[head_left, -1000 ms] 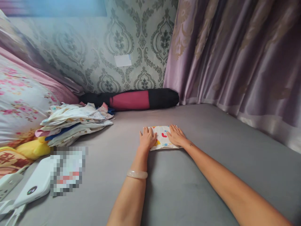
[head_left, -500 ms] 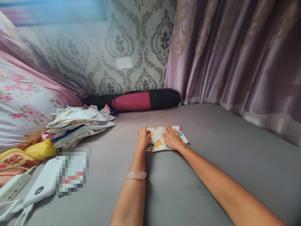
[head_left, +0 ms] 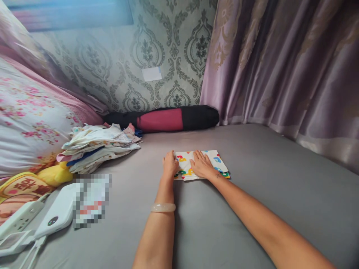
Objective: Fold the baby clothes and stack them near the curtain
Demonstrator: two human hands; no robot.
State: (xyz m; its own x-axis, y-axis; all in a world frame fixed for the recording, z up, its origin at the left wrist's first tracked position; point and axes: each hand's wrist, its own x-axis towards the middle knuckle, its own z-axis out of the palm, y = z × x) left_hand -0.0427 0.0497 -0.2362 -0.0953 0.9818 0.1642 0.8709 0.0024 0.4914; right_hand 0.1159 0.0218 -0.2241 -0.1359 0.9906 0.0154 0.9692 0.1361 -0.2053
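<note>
A folded white cloth (head_left: 220,164) printed with red, yellow, blue and green figures lies flat on the grey bed sheet (head_left: 252,209). Pressed on its top, around the middle, is my right hand (head_left: 201,164), open with the fingers stretched forward. My left hand (head_left: 169,164) rests along the cloth's left edge, its fingers pointing forward and its thumb side touching the cloth. That hand looks open, though its fingertips are small in view. A pale bangle circles my left wrist.
At left are a stack of folded clothes (head_left: 101,145), a floral pillow (head_left: 33,123), a yellow plush (head_left: 54,175), a white power bank (head_left: 60,209), a power strip (head_left: 24,216) and a blurred-out packet (head_left: 92,201). A black-and-red roll (head_left: 159,120) lies along the wall; curtains (head_left: 266,67) hang at right.
My right hand has slid left across the cloth, uncovering more of its right side. The left hand stays at the left edge. The whole view has shifted slightly.
</note>
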